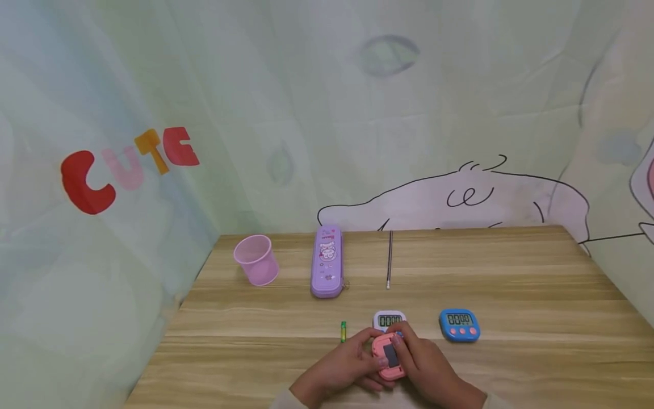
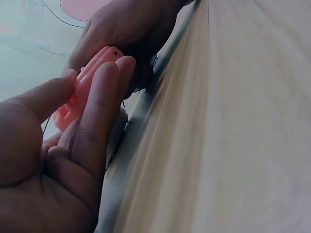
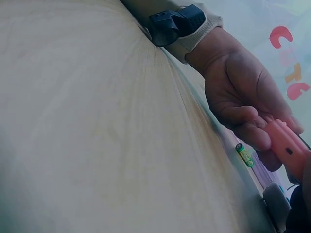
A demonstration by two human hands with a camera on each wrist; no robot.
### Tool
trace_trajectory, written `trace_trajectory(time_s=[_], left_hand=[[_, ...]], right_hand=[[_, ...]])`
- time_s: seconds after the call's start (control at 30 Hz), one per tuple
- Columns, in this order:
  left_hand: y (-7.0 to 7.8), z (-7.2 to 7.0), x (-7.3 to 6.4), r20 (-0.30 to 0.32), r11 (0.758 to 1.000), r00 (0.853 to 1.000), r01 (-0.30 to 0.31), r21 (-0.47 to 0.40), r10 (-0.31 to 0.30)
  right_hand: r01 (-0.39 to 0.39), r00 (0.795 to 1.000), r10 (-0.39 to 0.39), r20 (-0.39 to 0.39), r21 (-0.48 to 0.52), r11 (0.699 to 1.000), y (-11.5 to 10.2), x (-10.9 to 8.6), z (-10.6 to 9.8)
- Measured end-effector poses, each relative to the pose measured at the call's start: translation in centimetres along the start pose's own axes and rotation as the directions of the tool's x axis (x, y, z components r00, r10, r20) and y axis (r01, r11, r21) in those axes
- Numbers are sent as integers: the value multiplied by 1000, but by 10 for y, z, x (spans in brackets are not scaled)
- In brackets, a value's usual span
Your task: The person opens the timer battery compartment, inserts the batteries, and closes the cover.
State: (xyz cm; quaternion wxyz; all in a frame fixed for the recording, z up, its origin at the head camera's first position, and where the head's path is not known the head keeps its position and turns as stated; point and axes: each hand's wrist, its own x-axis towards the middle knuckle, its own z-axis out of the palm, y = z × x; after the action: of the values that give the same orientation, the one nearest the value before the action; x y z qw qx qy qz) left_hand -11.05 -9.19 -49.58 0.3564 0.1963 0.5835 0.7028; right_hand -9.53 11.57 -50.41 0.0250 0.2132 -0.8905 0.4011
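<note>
A pink digital timer point(image 1: 379, 344) is held above the table with its back up, showing a dark grey rectangle. My left hand point(image 1: 343, 364) pinches its left side, thumb on the back and fingers beneath, as the left wrist view also shows. The right hand point(image 1: 433, 368) grips the opposite side, with its thumb on the back near the upper edge. Just beyond the hands lies a white timer point(image 1: 389, 318), partly covered by the fingers. A green AAA-type battery point(image 1: 343, 332) lies left of it. The right wrist view shows the pink timer's edge point(image 3: 286, 145) between both hands.
A blue timer point(image 1: 460, 325) lies to the right of the hands. Farther back stand a pink cup point(image 1: 260, 267) and, lying flat, a purple pencil case point(image 1: 327, 264) and a dark pencil point(image 1: 390, 258). A printed curtain point(image 1: 286, 113) borders the wooden table point(image 1: 531, 284).
</note>
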Motion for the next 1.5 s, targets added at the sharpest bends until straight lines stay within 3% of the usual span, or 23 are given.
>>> trace_trajectory(time_s=[0.37,0.57,0.73,0.87,1.07,1.23,1.5], left_hand=[[4,2,-1,18,1000,1000,-16,18,16],[3,3,-1,10,1000,1000,0,17,-1],[2,5,1,20,999,1000,-22,24,22],[2,2,1,25,999,999,-29,37,28],[4,-2,-1,-4,999,1000,-20,47,20],[5,-3,-3,-30,999,1000,-8,35,9],[8,-5,-3,-65,999,998,6,48,-3]], right_hand=[[-25,999,27,37,-49,998,-5,-2,-4],[1,1000,1,31,-56,998,-4,-2,-4],[27,999,-27,-21,11,1000,2,-4,-4],[12,1000,-10,-19,116,993,5,-4,-5],[20,999,-8,-50,241,970,5,0,-4],[42,993,-10,-117,273,961,6,1,-2],[-47,986,96,-136,327,944,7,1,-2]])
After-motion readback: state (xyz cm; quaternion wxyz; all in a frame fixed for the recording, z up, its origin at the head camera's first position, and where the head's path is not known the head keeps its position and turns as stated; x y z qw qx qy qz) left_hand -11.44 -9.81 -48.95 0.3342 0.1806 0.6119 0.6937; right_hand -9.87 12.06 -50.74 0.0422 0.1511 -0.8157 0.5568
